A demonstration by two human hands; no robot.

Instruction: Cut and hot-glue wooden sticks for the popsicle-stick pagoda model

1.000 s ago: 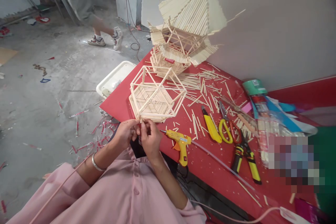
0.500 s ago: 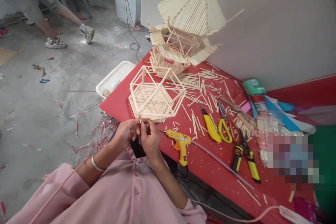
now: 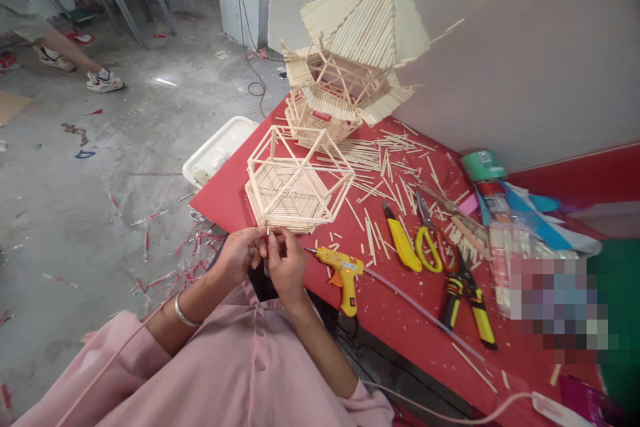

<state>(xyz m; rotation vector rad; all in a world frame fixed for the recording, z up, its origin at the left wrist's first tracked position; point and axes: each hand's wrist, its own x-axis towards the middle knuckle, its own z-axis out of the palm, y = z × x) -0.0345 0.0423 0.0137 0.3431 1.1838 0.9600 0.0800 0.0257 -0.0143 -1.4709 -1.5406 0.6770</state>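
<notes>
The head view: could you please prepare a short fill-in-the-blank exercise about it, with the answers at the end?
1. The yellow plastic glue gun lies on the ____ tabletop.
2. The round silver-coloured bangle is on the person's ____ wrist.
3. The long-handled pliers, dark at the head, have yellow and ____ handles.
4. Of the open frame and the tall, roofed model, both of pale wooden sticks, the ____ is nearer the person.

Missing words: red; left; black; open frame.
</notes>
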